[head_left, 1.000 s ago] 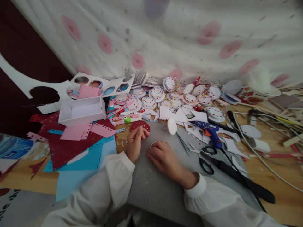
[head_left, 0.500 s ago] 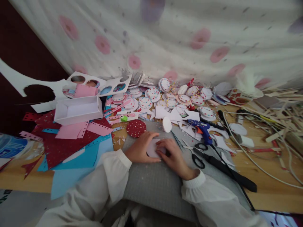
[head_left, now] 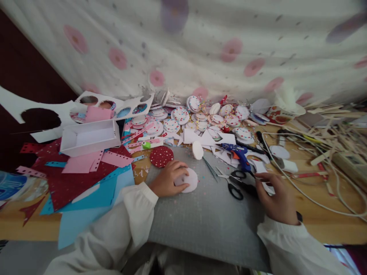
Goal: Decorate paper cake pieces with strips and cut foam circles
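My left hand [head_left: 171, 178] curls around a white paper disc [head_left: 191, 181] on the grey cutting mat [head_left: 200, 225], thumb at its near edge and fingers over its far side. My right hand [head_left: 276, 198] is at the right of the mat, slightly blurred, its thumb and forefinger apart. It partly hides a long black handle [head_left: 248, 188]. Black-handled scissors [head_left: 235, 191] and tweezers [head_left: 210, 168] lie between my hands. Beyond them is a blue hot glue gun [head_left: 237, 154]. A dark red spotted disc [head_left: 161, 156] and a small white disc [head_left: 197, 150] sit past my left hand.
Layered dotted paper discs [head_left: 180, 115] crowd the back. At left are a white open box [head_left: 90, 137], red, pink and blue paper sheets [head_left: 86, 179], and a plastic bottle [head_left: 17, 185]. A white cable [head_left: 301, 204] loops at right beside wooden sticks [head_left: 344, 130].
My right hand has let go of the white disc and moved right, past the scissors to the black handle. My left hand stays on the disc. The view has shifted slightly.
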`<action>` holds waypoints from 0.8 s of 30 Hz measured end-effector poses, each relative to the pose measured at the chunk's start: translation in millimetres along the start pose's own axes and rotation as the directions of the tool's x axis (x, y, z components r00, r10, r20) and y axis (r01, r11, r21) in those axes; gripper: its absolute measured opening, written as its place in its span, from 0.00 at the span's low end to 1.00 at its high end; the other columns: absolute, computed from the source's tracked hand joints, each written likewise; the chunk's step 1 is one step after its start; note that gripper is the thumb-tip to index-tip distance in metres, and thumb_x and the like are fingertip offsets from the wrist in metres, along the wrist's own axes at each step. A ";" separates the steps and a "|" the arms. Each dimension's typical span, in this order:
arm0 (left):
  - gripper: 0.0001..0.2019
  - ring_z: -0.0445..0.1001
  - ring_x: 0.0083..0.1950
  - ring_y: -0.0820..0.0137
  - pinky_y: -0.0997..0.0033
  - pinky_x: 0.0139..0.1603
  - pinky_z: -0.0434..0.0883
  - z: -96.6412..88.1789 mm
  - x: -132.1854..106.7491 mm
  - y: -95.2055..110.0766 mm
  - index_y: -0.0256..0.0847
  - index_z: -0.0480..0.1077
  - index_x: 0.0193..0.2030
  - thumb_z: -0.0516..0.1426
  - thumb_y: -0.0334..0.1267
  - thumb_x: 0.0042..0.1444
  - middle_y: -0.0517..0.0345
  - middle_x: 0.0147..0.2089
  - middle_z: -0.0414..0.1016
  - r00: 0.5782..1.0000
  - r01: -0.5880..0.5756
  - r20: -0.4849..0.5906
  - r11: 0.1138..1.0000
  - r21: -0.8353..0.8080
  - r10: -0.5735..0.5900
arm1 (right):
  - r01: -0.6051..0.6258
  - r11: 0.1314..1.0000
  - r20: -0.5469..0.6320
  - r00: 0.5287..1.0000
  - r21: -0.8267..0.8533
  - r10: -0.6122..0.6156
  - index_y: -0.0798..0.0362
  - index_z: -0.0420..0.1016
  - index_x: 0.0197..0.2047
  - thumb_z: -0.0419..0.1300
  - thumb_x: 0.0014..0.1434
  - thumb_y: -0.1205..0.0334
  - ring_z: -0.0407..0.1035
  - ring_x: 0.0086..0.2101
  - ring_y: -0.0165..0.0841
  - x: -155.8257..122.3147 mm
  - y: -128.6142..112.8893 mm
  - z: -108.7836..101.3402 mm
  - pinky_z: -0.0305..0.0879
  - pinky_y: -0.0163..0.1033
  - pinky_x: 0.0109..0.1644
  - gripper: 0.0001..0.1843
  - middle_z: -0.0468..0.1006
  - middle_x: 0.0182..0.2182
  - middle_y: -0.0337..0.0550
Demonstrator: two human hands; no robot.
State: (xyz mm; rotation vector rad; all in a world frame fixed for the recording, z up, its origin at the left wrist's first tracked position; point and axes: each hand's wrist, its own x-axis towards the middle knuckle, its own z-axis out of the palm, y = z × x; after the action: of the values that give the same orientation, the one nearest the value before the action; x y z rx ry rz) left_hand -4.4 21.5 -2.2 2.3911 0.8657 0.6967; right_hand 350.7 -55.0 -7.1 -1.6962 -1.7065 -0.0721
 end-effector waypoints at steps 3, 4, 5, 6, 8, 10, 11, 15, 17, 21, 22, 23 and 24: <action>0.05 0.70 0.52 0.62 0.57 0.58 0.64 2.6 0.4 -3.1 0.40 0.73 0.40 0.60 0.37 0.59 0.50 0.49 0.74 0.999 -0.026 -0.024 1.000 -0.002 0.026 | -0.074 0.986 -0.011 0.997 -0.150 0.074 0.56 0.75 0.38 0.54 0.60 0.48 0.68 0.29 0.40 20.3 8.2 12.1 0.66 0.46 0.35 0.19 0.74 0.31 0.50; 0.04 0.70 0.51 0.63 0.57 0.57 0.65 3.2 0.5 -4.0 0.40 0.73 0.39 0.58 0.37 0.61 0.51 0.48 0.75 0.999 -0.034 -0.030 0.999 -0.015 0.034 | -0.080 0.974 0.000 0.997 -0.212 0.082 0.56 0.75 0.38 0.53 0.60 0.46 0.69 0.31 0.42 28.6 7.4 18.2 0.66 0.47 0.37 0.21 0.75 0.31 0.52; 0.05 0.71 0.50 0.64 0.58 0.57 0.65 3.6 0.5 -4.5 0.40 0.73 0.40 0.57 0.38 0.62 0.51 0.47 0.75 0.998 -0.041 -0.039 0.999 -0.035 0.040 | -0.086 0.957 0.013 0.996 -0.278 0.094 0.58 0.75 0.39 0.53 0.60 0.45 0.70 0.34 0.45 36.9 5.5 24.6 0.66 0.48 0.39 0.23 0.76 0.32 0.55; 0.06 0.71 0.49 0.64 0.59 0.56 0.66 3.7 0.4 -4.8 0.40 0.73 0.40 0.57 0.38 0.63 0.52 0.45 0.75 0.998 -0.045 -0.052 0.997 -0.062 0.042 | -0.093 0.934 0.037 0.993 -0.345 0.112 0.59 0.75 0.40 0.53 0.59 0.44 0.71 0.37 0.47 44.7 2.6 31.0 0.66 0.49 0.41 0.25 0.77 0.33 0.58; 0.07 0.73 0.47 0.66 0.62 0.52 0.69 3.7 -0.1 -4.4 0.40 0.73 0.41 0.56 0.39 0.64 0.51 0.43 0.76 0.996 -0.039 -0.083 0.990 -0.135 0.028 | -0.113 0.878 0.114 0.976 -0.466 0.186 0.63 0.75 0.40 0.56 0.58 0.42 0.72 0.39 0.51 57.8 -4.5 42.2 0.65 0.50 0.42 0.28 0.78 0.34 0.63; 0.08 0.74 0.45 0.67 0.65 0.48 0.70 3.5 -0.8 -3.2 0.39 0.72 0.41 0.56 0.40 0.64 0.51 0.42 0.76 0.994 -0.014 -0.110 0.977 -0.214 -0.010 | -0.143 0.830 0.172 0.946 -0.539 0.275 0.66 0.73 0.40 0.57 0.56 0.40 0.72 0.38 0.52 66.8 -11.5 49.4 0.65 0.49 0.41 0.31 0.78 0.33 0.65; 0.08 0.74 0.44 0.67 0.66 0.47 0.71 3.4 -1.1 -2.5 0.39 0.72 0.41 0.56 0.40 0.64 0.51 0.41 0.76 0.993 -0.001 -0.117 0.970 -0.245 -0.029 | -0.162 0.814 0.186 0.932 -0.557 0.312 0.67 0.73 0.40 0.57 0.56 0.39 0.73 0.37 0.52 70.0 -14.5 51.3 0.64 0.49 0.40 0.32 0.77 0.33 0.66; 0.07 0.75 0.44 0.67 0.66 0.47 0.72 3.1 -1.4 0.5 0.39 0.72 0.42 0.57 0.39 0.62 0.51 0.41 0.78 0.985 0.044 -0.147 0.952 -0.304 -0.093 | -0.195 0.796 0.201 0.908 -0.574 0.368 0.68 0.71 0.42 0.57 0.56 0.42 0.73 0.40 0.55 77.2 -21.0 52.0 0.65 0.50 0.41 0.31 0.77 0.36 0.70; 0.07 0.76 0.43 0.67 0.65 0.47 0.72 2.6 -1.0 2.0 0.39 0.72 0.43 0.58 0.38 0.61 0.52 0.42 0.78 0.978 0.064 -0.168 0.943 -0.326 -0.125 | -0.211 0.815 0.215 0.901 -0.540 0.376 0.67 0.71 0.41 0.58 0.56 0.46 0.72 0.42 0.56 79.1 -21.6 50.2 0.65 0.50 0.41 0.27 0.77 0.37 0.70; 0.08 0.76 0.44 0.67 0.64 0.48 0.73 1.1 0.3 4.6 0.39 0.71 0.45 0.59 0.36 0.59 0.52 0.43 0.78 0.965 0.095 -0.196 0.928 -0.360 -0.175 | -0.406 0.827 0.138 0.862 -0.389 0.488 0.64 0.69 0.45 0.60 0.54 0.49 0.73 0.37 0.51 81.9 -20.1 40.9 0.65 0.47 0.36 0.25 0.77 0.36 0.64; 0.08 0.76 0.44 0.67 0.64 0.48 0.73 0.9 0.6 5.0 0.39 0.71 0.45 0.59 0.35 0.59 0.52 0.43 0.78 0.963 0.097 -0.200 0.926 -0.365 -0.180 | -0.461 0.817 0.094 0.850 -0.345 0.519 0.63 0.68 0.47 0.61 0.53 0.50 0.73 0.36 0.50 82.7 -19.9 36.8 0.65 0.46 0.35 0.26 0.77 0.36 0.62; 0.08 0.76 0.45 0.67 0.64 0.49 0.73 0.8 0.9 5.1 0.39 0.71 0.45 0.58 0.34 0.59 0.52 0.44 0.78 0.962 0.099 -0.202 0.924 -0.369 -0.184 | -0.506 0.809 0.047 0.839 -0.300 0.542 0.62 0.67 0.49 0.62 0.51 0.50 0.73 0.35 0.49 83.6 -20.2 31.9 0.65 0.46 0.35 0.28 0.77 0.36 0.61; 0.08 0.76 0.45 0.67 0.64 0.49 0.73 0.8 1.1 5.1 0.39 0.71 0.45 0.58 0.34 0.58 0.52 0.44 0.78 0.962 0.101 -0.201 0.922 -0.374 -0.187 | -0.538 0.805 0.011 0.830 -0.251 0.558 0.61 0.66 0.49 0.63 0.50 0.51 0.73 0.35 0.48 84.7 -21.3 26.7 0.64 0.45 0.35 0.29 0.77 0.37 0.59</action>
State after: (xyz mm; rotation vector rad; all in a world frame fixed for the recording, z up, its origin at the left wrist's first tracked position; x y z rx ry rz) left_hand -0.9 18.6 0.6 1.9239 0.9089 0.9976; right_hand 330.5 27.7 25.7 -2.3484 -1.2298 0.0696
